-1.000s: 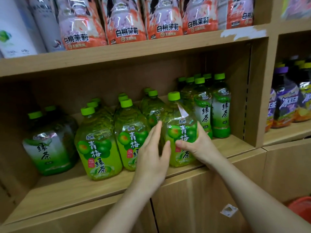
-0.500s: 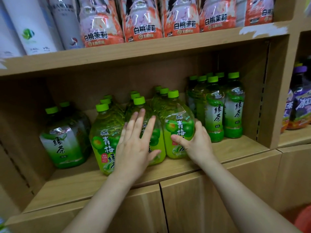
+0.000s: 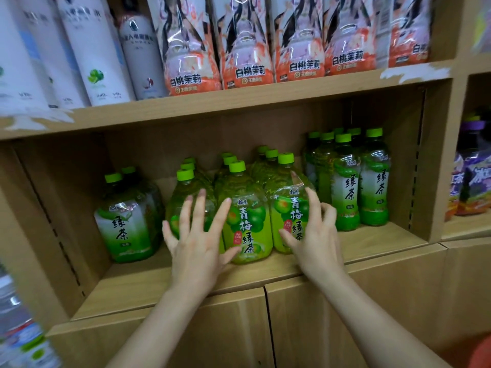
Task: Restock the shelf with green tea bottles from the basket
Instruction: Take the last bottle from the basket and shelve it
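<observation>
Green tea bottles (image 3: 247,221) upright, caps up; left grip (image 3: 198,243), right grip (image 3: 316,237) both wide.

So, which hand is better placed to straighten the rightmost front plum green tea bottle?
Right. The right hand lies against that plum green tea bottle, thumb on its label. The left hand is spread before the neighbouring bottles further left.

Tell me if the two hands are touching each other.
Apart. The head view shows the middle plum green tea bottle plainly between the left hand and the right hand.
</observation>
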`<state>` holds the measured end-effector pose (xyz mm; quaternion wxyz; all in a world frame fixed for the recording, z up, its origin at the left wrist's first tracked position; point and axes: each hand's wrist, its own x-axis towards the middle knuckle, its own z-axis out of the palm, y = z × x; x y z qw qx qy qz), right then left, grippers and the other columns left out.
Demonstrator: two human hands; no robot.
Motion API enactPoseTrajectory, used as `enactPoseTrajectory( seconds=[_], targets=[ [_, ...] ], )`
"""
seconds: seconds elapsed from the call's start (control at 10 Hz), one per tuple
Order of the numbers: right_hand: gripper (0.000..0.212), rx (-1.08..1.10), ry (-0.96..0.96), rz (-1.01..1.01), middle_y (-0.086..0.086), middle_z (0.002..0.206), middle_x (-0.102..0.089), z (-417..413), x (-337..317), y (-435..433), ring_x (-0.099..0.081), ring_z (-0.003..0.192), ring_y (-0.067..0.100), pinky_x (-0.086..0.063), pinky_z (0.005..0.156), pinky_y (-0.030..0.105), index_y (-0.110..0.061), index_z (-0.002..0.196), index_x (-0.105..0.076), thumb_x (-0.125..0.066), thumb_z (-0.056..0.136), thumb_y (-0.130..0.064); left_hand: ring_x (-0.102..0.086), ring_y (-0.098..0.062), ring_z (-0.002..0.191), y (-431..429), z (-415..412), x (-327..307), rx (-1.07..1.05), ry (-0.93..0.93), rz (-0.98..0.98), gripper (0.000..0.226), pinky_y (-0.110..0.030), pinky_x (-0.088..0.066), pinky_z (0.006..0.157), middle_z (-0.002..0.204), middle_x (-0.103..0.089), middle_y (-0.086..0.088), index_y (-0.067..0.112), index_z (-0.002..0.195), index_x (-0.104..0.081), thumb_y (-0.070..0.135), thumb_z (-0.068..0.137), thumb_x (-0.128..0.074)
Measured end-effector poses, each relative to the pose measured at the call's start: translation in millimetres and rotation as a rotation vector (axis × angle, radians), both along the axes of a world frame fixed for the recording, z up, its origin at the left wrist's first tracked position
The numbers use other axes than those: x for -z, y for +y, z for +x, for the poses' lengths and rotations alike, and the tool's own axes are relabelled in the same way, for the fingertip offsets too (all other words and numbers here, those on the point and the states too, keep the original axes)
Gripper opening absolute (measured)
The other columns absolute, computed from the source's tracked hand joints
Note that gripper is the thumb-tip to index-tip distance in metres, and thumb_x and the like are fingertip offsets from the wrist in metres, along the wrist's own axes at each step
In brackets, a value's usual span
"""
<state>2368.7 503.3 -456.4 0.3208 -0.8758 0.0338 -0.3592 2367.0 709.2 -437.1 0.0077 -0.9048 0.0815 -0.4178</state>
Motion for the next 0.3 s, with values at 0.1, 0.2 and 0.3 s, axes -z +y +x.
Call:
enactPoseTrajectory(
  seconds=[0.1, 0.2, 0.3],
  targets=[
    [0.107, -0.047, 0.033, -0.052, 0.016, 0.144, -0.024, -4.1, 5.0, 2.4, -0.054, 0.112, 0.031, -0.049, 0.088, 0.037, -0.035, 0.148, 0.007, -0.074, 0.078, -0.032, -0.018, -0.030, 0.141, 7.4, 4.3, 5.8, -0.004, 0.025, 0.021, 0.107, -0.072, -0.026, 0.097, 0.154, -0.025, -0.010, 0.039, 0.144, -0.028, 0.058, 0.053, -0.080],
    [0.114, -0.129, 0.097, -0.030, 0.014, 0.149, -0.015, -7.2, 1.7, -2.6, -0.055, 0.115, 0.032, -0.047, 0.095, 0.039, -0.042, 0.145, 0.017, -0.074, 0.077, -0.028, -0.017, -0.030, 0.142, 5.8, 4.9, 5.9, 0.006, 0.015, 0.001, 0.107, -0.071, -0.024, 0.098, 0.154, -0.026, -0.009, 0.038, 0.144, -0.028, 0.056, 0.053, -0.081],
    [0.110, -0.200, 0.183, 0.014, 0.007, 0.156, -0.011, -15.7, -7.4, -13.2, -0.046, 0.127, 0.032, -0.043, 0.101, 0.045, -0.049, 0.142, 0.016, -0.072, 0.080, -0.026, -0.015, -0.029, 0.143, 4.1, 0.4, 5.0, 0.028, 0.031, -0.009, 0.103, -0.069, -0.021, 0.101, 0.155, -0.024, -0.009, 0.038, 0.144, -0.028, 0.057, 0.056, -0.080]
  ],
)
